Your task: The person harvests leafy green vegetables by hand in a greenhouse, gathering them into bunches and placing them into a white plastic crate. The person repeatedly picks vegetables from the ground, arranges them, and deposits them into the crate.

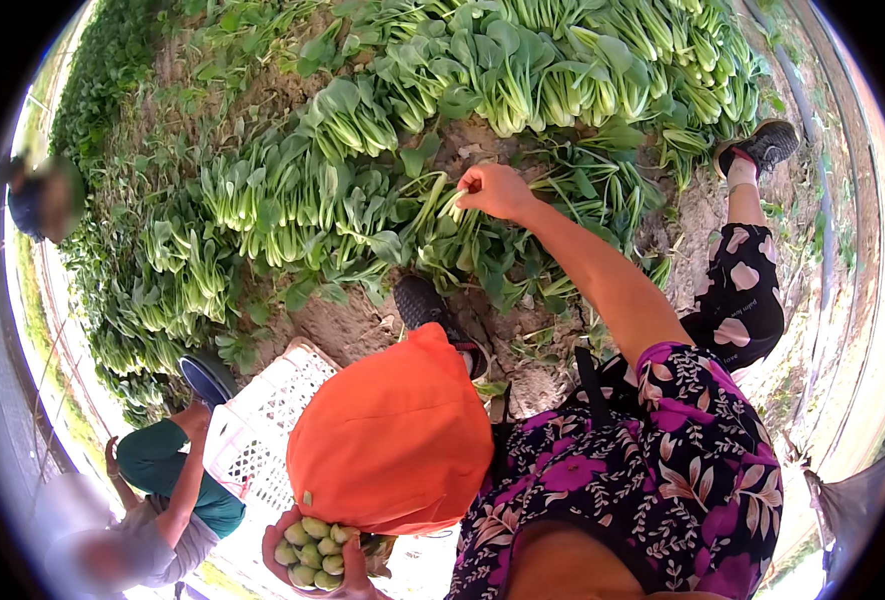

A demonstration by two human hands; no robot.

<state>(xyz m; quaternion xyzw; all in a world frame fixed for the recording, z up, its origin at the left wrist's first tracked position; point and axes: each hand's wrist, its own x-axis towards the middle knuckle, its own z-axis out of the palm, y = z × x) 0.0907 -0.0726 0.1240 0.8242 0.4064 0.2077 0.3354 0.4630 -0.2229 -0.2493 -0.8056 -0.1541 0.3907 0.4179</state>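
My right hand reaches forward over the leafy bed, its fingertips closed on the pale stem ends of a few leafy greens. At the bottom left, my left hand is wrapped around a bunch of greens, whose rounded, pale green bases face up. Most of that bunch's leaves are hidden. A rounded orange cloth lies above this hand and hides part of what is beneath. Cut greens lie in overlapping rows before me, stem ends toward me.
A white perforated plastic crate stands left of the orange cloth. A co-worker crouches beyond it; another person is at the far left. My shoes rest on soil beside the greens. A dark hose runs along the right.
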